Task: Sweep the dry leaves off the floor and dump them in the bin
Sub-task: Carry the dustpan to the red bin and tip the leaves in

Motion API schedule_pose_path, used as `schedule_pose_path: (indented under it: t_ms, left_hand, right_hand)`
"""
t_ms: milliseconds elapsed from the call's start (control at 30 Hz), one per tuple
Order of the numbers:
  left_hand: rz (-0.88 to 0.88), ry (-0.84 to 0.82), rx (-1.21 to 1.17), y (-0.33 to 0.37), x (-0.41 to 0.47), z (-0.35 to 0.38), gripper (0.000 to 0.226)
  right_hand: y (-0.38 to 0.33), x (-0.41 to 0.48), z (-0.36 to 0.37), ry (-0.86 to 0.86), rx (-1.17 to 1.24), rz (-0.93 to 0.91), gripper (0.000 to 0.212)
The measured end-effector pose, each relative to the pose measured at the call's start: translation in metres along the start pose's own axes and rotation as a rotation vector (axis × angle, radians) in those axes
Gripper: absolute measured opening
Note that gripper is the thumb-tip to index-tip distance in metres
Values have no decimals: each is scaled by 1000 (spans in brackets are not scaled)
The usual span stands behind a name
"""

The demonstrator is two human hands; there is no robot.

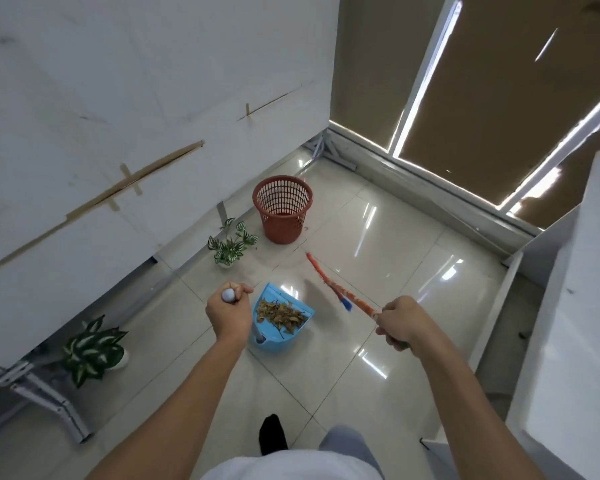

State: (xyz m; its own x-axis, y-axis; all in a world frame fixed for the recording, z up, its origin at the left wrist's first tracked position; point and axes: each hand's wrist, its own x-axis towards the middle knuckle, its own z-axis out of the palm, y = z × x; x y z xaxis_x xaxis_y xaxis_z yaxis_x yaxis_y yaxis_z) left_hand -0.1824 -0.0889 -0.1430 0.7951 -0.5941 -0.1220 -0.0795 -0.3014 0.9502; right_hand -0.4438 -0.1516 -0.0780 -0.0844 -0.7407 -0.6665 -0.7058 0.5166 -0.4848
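Note:
A blue dustpan (pixel 284 336) holds a heap of dry brown leaves (pixel 282 314). My left hand (pixel 228 313) is closed around the white top end of its upright handle (pixel 228 294), so the pan hangs right below and to the right of that hand. My right hand (pixel 400 322) grips the orange patterned handle of a broom (pixel 329 282), which slants up and left over the floor; its head is blurred. The red mesh bin (pixel 282 208) stands upright farther off, near the wall, apart from the pan.
Two potted plants stand along the left wall: a small one (pixel 231 244) next to the bin and a larger one (pixel 92 351) nearer me. Metal brackets (pixel 39 389) jut from the wall base. A white counter (pixel 568 306) borders the right. My foot (pixel 272 434) is below.

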Motion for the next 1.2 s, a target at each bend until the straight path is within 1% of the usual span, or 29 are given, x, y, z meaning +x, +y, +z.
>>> schedule_pose_path:
  t_ms: [200,400,700,833,967,1033,1200]
  left_hand:
    - [-4,-16,46,28,14,44,43]
    - [-4,34,40,46,33,96,43]
    - [-9,172,16,93,44,165,39]
    - [44,243,-60,122,50,180,40]
    - [129,286,-124,151,57,187,45]
    - [163,294,-138,165,64,188,48]
    - [260,273,-180,206,82,193,42]
  right_hand:
    - [-5,46,-28,26,80,16,16]
    - [-25,102,-62,11,129,1,18]
    - [-62,189,-125,-31,11,-77,20]
    - [-78,217,-143,-30,-51,-107,16]
    - [-91,237,-157,-23,-67,-124,17]
    - [-98,246,-162,-20,-63,-132,17]
    - [-120,263,-172,-9,-48,-131,19]
